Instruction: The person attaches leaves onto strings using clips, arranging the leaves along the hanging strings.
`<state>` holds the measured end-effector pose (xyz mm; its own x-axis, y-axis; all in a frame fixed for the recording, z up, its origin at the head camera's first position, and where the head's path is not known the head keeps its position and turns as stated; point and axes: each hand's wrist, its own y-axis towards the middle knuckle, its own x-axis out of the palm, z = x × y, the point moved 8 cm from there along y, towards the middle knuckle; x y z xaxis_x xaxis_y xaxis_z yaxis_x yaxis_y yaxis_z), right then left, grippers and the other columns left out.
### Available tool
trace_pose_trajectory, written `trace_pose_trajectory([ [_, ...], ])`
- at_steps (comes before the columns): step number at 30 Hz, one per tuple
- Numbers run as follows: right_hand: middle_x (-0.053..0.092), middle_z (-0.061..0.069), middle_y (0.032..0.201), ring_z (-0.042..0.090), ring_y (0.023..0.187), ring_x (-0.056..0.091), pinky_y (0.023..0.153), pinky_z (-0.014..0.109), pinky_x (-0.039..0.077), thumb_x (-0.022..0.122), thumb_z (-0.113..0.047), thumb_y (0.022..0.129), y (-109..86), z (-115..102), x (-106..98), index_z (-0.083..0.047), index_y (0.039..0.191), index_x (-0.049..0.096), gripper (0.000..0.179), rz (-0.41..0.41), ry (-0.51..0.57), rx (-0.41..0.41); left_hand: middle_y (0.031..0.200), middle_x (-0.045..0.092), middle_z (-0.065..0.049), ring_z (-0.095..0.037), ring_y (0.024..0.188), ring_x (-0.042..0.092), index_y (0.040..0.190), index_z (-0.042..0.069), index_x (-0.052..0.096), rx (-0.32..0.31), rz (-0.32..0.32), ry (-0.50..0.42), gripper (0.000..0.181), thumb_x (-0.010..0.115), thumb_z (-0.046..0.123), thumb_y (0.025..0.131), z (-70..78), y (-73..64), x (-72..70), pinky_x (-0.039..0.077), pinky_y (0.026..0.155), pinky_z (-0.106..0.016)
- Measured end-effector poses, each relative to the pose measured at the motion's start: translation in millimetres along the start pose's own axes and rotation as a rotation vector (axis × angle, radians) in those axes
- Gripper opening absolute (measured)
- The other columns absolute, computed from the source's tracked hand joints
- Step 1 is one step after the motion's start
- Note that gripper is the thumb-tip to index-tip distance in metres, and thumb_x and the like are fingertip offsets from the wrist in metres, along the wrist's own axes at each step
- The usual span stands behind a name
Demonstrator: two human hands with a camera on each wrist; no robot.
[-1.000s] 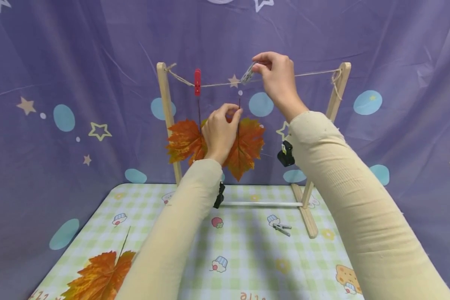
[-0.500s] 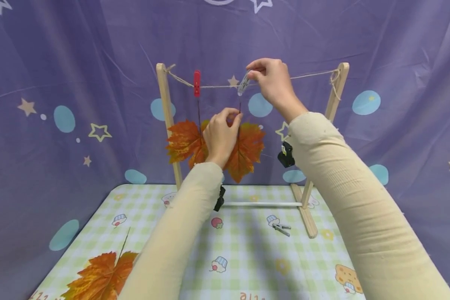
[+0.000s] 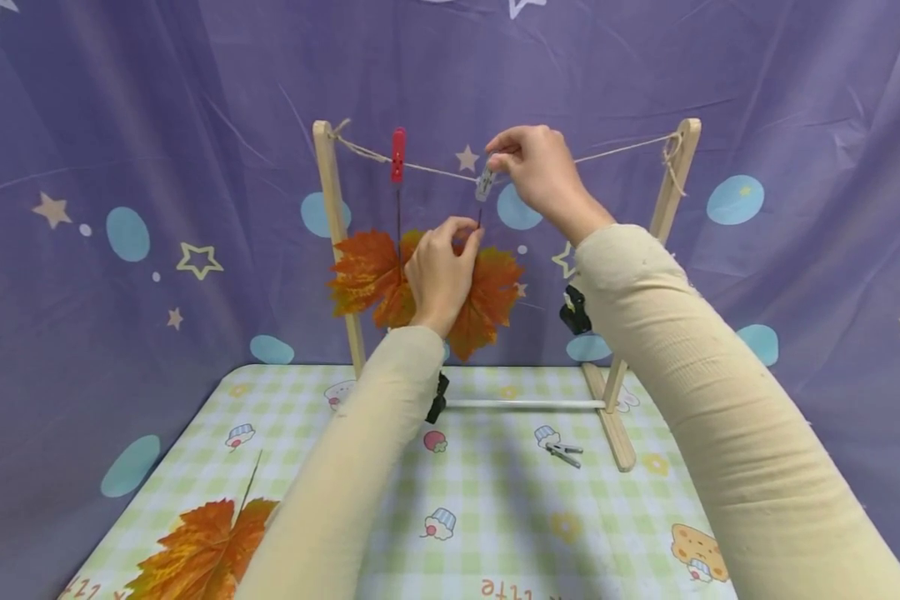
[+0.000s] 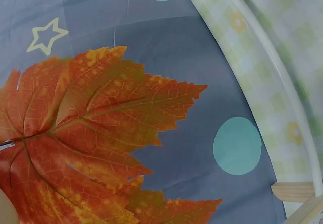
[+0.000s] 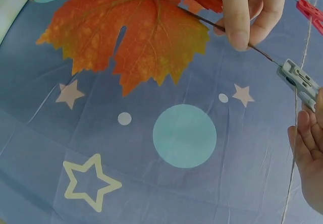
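Note:
My left hand (image 3: 444, 271) pinches the dark stem (image 5: 211, 23) of an orange artificial maple leaf (image 3: 487, 304), which hangs below the string. My right hand (image 3: 540, 171) holds a grey clothespin (image 3: 484, 184) between thumb and fingers, at the string (image 3: 442, 172). In the right wrist view the clothespin's nose sits at the top end of the stem and overlaps the string. To the left, a red clothespin (image 3: 398, 156) on the string bears a second maple leaf (image 3: 367, 279), partly hidden by my left hand. The left wrist view shows a leaf (image 4: 91, 108) up close.
A wooden frame carries the string between its left post (image 3: 333, 200) and right post (image 3: 675, 187), with a white rod (image 3: 525, 404) low down. Another maple leaf (image 3: 202, 550) lies front left on the checked tablecloth (image 3: 375, 542). A grey clothespin (image 3: 565, 452) lies near the frame's right foot.
My right hand has moved down and left, bringing the grey clothespin onto the string above the stem. The string now dips there. My left hand has dropped slightly with the stem.

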<state>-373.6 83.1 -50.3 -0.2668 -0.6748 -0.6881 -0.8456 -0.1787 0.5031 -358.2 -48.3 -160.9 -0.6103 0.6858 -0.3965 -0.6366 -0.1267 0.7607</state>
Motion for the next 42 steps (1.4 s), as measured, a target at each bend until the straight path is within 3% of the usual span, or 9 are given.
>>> trace_pose_trajectory([
  [9, 0.070, 0.007, 0.120, 0.018, 0.110, 0.065, 0.094, 0.030, 0.049, 0.057, -0.019, 0.101, -1.0, -0.6, 1.4, -0.006, 0.128, 0.066, 0.031, -0.046, -0.057, -0.024, 0.094, 0.071, 0.007, -0.013, 0.073, 0.059, 0.109, 0.024, 0.073, 0.003, -0.006, -0.006, 0.024, 0.062, 0.041, 0.098, -1.0, -2.0, 1.4, 0.043, 0.058, -0.030],
  [16, 0.066, 0.009, 0.127, 0.020, 0.113, 0.064, 0.097, 0.033, 0.048, 0.058, -0.019, 0.100, -2.7, 1.2, 3.6, -0.006, 0.134, 0.063, 0.036, -0.072, -0.007, -0.039, 0.096, 0.071, 0.006, -0.015, 0.076, 0.059, 0.110, 0.024, 0.073, -0.029, -0.016, -0.022, 0.022, 0.064, 0.039, 0.097, -2.6, -3.1, 2.7, 0.045, 0.061, -0.032],
  [21, 0.065, 0.009, 0.128, 0.021, 0.114, 0.063, 0.096, 0.033, 0.048, 0.058, -0.022, 0.100, -4.7, 2.0, 3.0, -0.007, 0.137, 0.059, 0.040, -0.031, 0.020, -0.070, 0.103, 0.070, 0.007, -0.015, 0.083, 0.058, 0.114, 0.023, 0.071, -0.069, -0.057, -0.088, 0.022, 0.064, 0.035, 0.098, -6.8, -1.3, 4.7, 0.046, 0.067, -0.033],
  [25, 0.061, 0.010, 0.133, 0.023, 0.117, 0.060, 0.099, 0.033, 0.046, 0.059, -0.022, 0.100, -11.1, 1.8, 2.7, -0.008, 0.142, 0.055, 0.044, 0.021, 0.046, -0.109, 0.104, 0.067, 0.005, -0.013, 0.079, 0.056, 0.118, 0.021, 0.070, -0.076, -0.086, -0.162, 0.023, 0.062, 0.032, 0.100, -11.1, -2.2, 0.7, 0.044, 0.065, -0.031],
  [33, 0.064, 0.010, 0.128, 0.021, 0.118, 0.059, 0.101, 0.027, 0.044, 0.065, -0.015, 0.097, -39.4, 6.5, -9.9, -0.004, 0.131, 0.064, 0.036, 0.238, 0.153, -0.231, 0.108, 0.067, 0.000, -0.016, 0.080, 0.053, 0.120, 0.013, 0.068, -0.066, -0.150, -0.364, 0.024, 0.059, 0.025, 0.102, -19.7, -12.1, -16.8, 0.042, 0.070, -0.030],
  [38, 0.067, 0.011, 0.123, 0.022, 0.113, 0.061, 0.099, 0.028, 0.045, 0.067, -0.011, 0.096, -68.6, 17.2, -12.8, -0.002, 0.126, 0.067, 0.032, 0.265, 0.238, -0.268, 0.112, 0.066, 0.001, -0.015, 0.086, 0.056, 0.123, 0.013, 0.067, -0.031, -0.254, -0.406, 0.028, 0.058, 0.029, 0.102, -23.1, -30.1, -34.6, 0.044, 0.073, -0.032],
  [42, 0.068, 0.010, 0.119, 0.023, 0.106, 0.065, 0.096, 0.034, 0.049, 0.068, -0.008, 0.094, -97.6, 30.3, -15.2, -0.001, 0.123, 0.068, 0.030, 0.270, 0.253, -0.278, 0.115, 0.066, 0.001, -0.014, 0.092, 0.058, 0.123, 0.012, 0.067, 0.006, -0.349, -0.380, 0.030, 0.059, 0.031, 0.102, -23.9, -46.8, -55.1, 0.046, 0.075, -0.033],
])
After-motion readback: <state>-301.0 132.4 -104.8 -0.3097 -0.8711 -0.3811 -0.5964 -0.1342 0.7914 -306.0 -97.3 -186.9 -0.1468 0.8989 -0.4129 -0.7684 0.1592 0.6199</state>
